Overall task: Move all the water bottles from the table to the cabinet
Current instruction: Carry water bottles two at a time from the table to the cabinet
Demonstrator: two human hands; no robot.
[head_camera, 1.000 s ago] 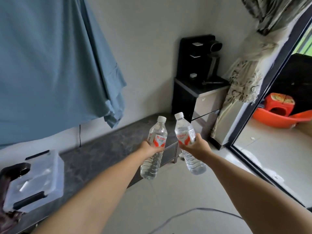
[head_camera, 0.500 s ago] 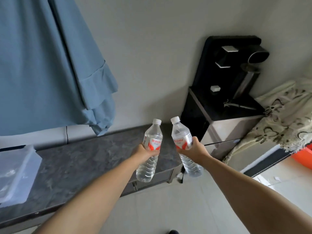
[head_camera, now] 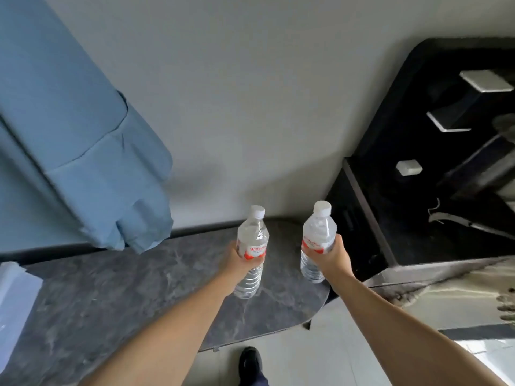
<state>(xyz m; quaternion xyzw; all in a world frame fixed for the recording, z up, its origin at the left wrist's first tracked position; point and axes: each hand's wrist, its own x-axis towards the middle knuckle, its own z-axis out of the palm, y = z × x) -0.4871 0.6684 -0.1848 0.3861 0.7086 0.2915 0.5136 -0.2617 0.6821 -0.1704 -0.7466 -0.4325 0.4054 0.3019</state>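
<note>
I hold two clear water bottles with white caps and red-and-white labels, both upright above the rounded right end of a low cabinet with a dark grey marble top (head_camera: 139, 288). My left hand (head_camera: 237, 260) grips the left bottle (head_camera: 252, 240) around its label. My right hand (head_camera: 333, 257) grips the right bottle (head_camera: 317, 235) the same way, a little higher and closer to the cabinet's end. Neither bottle touches the marble top.
A black cabinet with a dark appliance (head_camera: 434, 168) stands to the right of the low cabinet. Blue cloth (head_camera: 78, 151) hangs on the wall at left. A clear plastic box (head_camera: 14, 302) sits at the left edge. My dark shoe (head_camera: 250, 363) shows on the pale floor below.
I have stepped closer to the low cabinet and the view has tilted down. Both bottles have moved from over the floor to above the marble top's right end.
</note>
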